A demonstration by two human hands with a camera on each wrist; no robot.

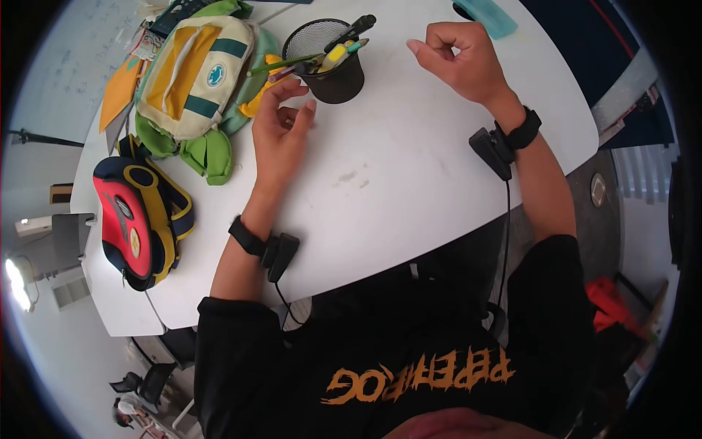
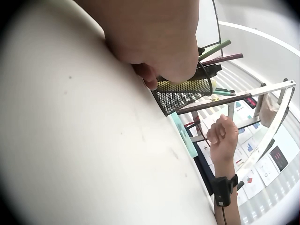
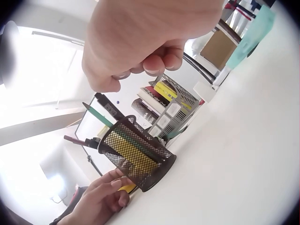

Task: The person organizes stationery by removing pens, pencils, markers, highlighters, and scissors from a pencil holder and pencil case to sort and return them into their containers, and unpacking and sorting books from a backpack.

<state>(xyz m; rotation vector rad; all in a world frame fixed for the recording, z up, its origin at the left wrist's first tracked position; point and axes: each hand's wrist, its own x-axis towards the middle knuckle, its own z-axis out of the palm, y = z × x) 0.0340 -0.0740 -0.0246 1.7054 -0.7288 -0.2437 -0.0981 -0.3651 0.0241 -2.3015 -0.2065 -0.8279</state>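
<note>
A black mesh pen cup [image 1: 340, 88] stands upright on the white table. It holds a yellow highlighter [image 1: 334, 57], a thick black marker [image 1: 358, 28], a green pencil [image 2: 216, 49] and a purple pencil [image 2: 229, 59]. My left hand [image 1: 281, 139] is close beside the cup, its fingers bent loosely around nothing. In the right wrist view the fingertips of that hand [image 3: 101, 197] are right at the cup's lower side. To the right of the cup, my right hand [image 1: 468, 64] is raised with loosely curled fingers, holding nothing.
A cream and green backpack [image 1: 191, 80] lies left of the cup, with a red and navy bag [image 1: 128, 219] nearer me. Something teal [image 1: 488, 16] lies at the far right edge. A grey basket of books [image 3: 171, 115] stands behind the cup.
</note>
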